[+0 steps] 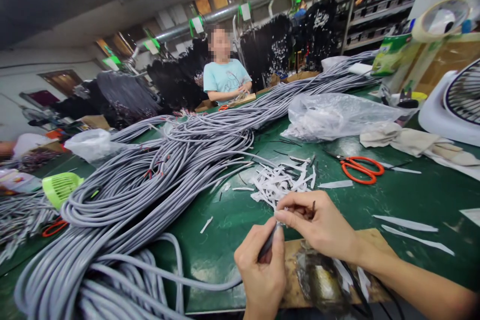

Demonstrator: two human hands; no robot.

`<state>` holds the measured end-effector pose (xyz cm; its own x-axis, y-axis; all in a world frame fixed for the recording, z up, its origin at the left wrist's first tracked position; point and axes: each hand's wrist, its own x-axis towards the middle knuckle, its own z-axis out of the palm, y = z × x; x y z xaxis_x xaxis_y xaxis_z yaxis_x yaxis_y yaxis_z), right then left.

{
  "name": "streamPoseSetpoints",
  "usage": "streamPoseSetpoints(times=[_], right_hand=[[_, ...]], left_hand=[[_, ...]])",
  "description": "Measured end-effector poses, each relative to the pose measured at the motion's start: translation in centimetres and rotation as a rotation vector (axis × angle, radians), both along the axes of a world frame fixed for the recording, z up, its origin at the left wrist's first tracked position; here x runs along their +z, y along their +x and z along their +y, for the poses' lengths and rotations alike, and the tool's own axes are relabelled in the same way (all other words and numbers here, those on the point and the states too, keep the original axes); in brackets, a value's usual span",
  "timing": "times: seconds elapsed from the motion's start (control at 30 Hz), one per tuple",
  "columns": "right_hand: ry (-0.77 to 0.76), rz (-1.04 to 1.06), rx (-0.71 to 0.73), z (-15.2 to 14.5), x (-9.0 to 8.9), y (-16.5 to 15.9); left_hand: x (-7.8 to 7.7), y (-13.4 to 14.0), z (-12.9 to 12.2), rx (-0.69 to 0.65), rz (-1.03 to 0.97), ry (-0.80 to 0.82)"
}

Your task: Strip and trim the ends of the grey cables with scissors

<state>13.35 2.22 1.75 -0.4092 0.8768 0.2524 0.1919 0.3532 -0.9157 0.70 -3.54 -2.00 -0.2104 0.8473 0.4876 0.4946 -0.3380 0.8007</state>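
A grey cable (221, 285) runs from the coils on the left into my left hand (262, 265), whose fingers are closed around it near its end. Just above, my right hand (318, 220) pinches at the tip of the cable with thumb and forefinger. What exactly the right fingertips hold is too small to make out. Behind the fingers lies a heap of white scraps (281, 180). Under my right wrist is a wooden board (371, 240) bearing a metal piece wrapped in clear film (326, 280).
Large bundles of grey cable (150, 185) cross the green table (210, 255). Orange-handled scissors (362, 169), a plastic bag (330, 115), gloves (420, 142) and a white fan (450, 105) stand or lie at the right. A green basket (62, 187) is at the left. A person (227, 77) sits across the table.
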Motion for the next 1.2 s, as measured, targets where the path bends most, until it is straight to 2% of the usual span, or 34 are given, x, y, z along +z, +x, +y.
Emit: streamPoseSetpoints(times=[0.27, 0.53, 0.93, 1.2], right_hand=[[0.062, -0.037, 0.005, -0.05, 0.32, 0.17], [-0.035, -0.003, 0.088, -0.07, 0.47, 0.07], [0.164, -0.056, 0.028, -0.08, 0.22, 0.00], [0.123, -0.082, 0.043, -0.01, 0.08, -0.02]], left_hand=[[0.25, 0.22, -0.01, 0.025, 0.011, 0.006], [0.29, 0.09, 0.04, -0.007, -0.039, 0.013], [-0.28, -0.14, -0.12, -0.080, -0.072, -0.046], [-0.12, 0.04, -0.35, -0.086, 0.011, -0.049]])
